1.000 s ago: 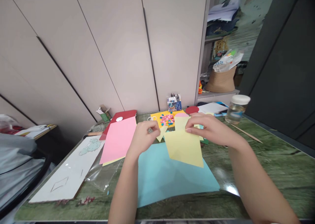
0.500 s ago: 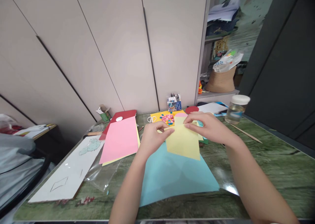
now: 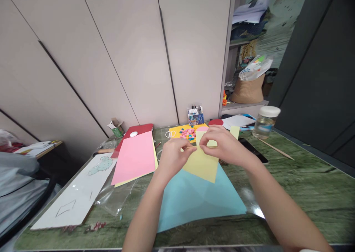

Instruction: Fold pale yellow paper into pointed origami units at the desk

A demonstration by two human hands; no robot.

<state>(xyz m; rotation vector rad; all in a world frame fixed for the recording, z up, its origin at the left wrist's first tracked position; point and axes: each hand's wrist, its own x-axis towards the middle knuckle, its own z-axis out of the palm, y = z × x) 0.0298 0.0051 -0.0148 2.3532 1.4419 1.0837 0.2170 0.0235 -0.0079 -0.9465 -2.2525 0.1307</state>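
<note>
Single head-worn view, facing forward and down over the worktop from its near side, left hand and right hand at close range, cabinet doors filling much of the background.

No words, brands or numbers can be read. By the far edge of the worktop, the pen box carries dark blue print too small to make out, the green box near the far left corner shows faint marking equally unclear, and the jar toward the far right corner has a blue label with illegible lettering, if any. Along the left edge, the white board bears a drawn four-sided outline and one short stroke, neither a readable letter.
</note>
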